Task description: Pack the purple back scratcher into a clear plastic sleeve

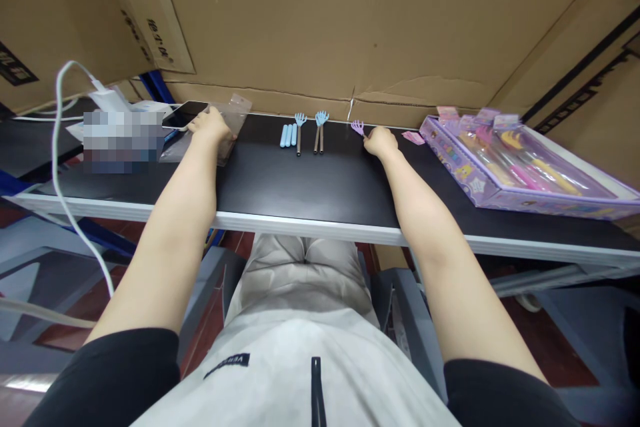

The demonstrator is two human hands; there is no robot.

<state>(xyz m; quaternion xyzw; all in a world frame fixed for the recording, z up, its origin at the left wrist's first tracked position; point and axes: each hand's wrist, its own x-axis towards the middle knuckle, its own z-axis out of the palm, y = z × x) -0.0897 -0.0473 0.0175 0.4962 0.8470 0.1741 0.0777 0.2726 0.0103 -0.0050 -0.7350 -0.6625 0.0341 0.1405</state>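
Note:
My left hand (213, 125) rests on a clear plastic bag (235, 113) at the far left of the black tabletop (310, 180), fingers curled over it. My right hand (381, 141) pinches the handle of a small pink hand-shaped scratcher (357, 126) near the table's back edge. Between the hands lie two blue hand-shaped scratchers (300, 121) (321, 119) with dark handles and several light blue sticks (287, 135).
A purple tray box (480, 190) of pink and yellow packaged items sits at the right. Pink tags (414, 137) lie beside it. A phone (184, 113), a white charger and cable (60, 167) are at the left. Cardboard (350, 27) walls the back.

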